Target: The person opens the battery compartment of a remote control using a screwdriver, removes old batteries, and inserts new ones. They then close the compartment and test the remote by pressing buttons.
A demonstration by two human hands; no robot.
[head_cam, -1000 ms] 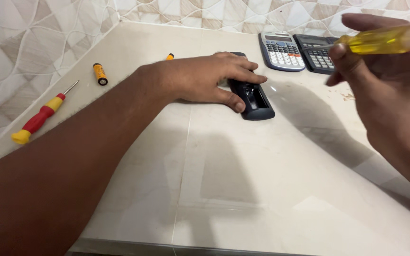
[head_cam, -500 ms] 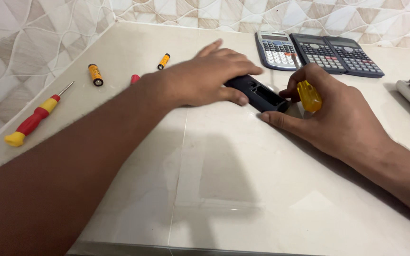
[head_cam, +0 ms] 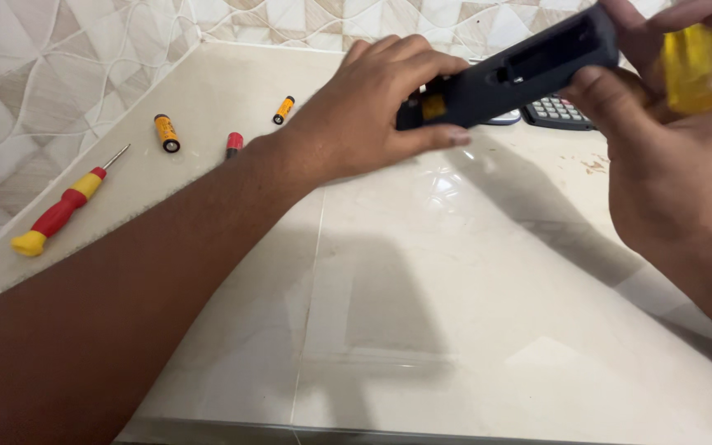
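**Remote up off the counter, battery bay open**

Both hands are on it now. The left hand (head_cam: 364, 107) wraps its fingers (head_cam: 409, 66) over the top of the dark remote control (head_cam: 508, 74) with the thumb pinching from below, gripping the near end firmly. The right hand (head_cam: 677, 140) has a double load: its thumb and fingertips pinch the far end of the remote, and the yellow screwdriver handle (head_cam: 694, 66) sits tucked in the same hand, clenched against the palm. The blade I can't see.

The remote hangs in the air between the two hands, tilted, its far end higher, well clear of the pale tiled counter (head_cam: 422, 288). Its back faces us and the battery compartment shows as an open recess, no cover on it. Something small and yellow shows at the left-hand end of the body; I can't tell what it is.

So, by my reading, the cover is off and the cells look to be out: two orange batteries (head_cam: 166, 132) (head_cam: 283, 109) lie apart on the counter beyond the left forearm, with a small red piece (head_cam: 233, 143) between them. Refitting and closing up appears not yet done.

Further left, a red-and-yellow screwdriver (head_cam: 59, 210) lies untouched beside the wall. A calculator (head_cam: 558, 111) peeks out behind the remote.
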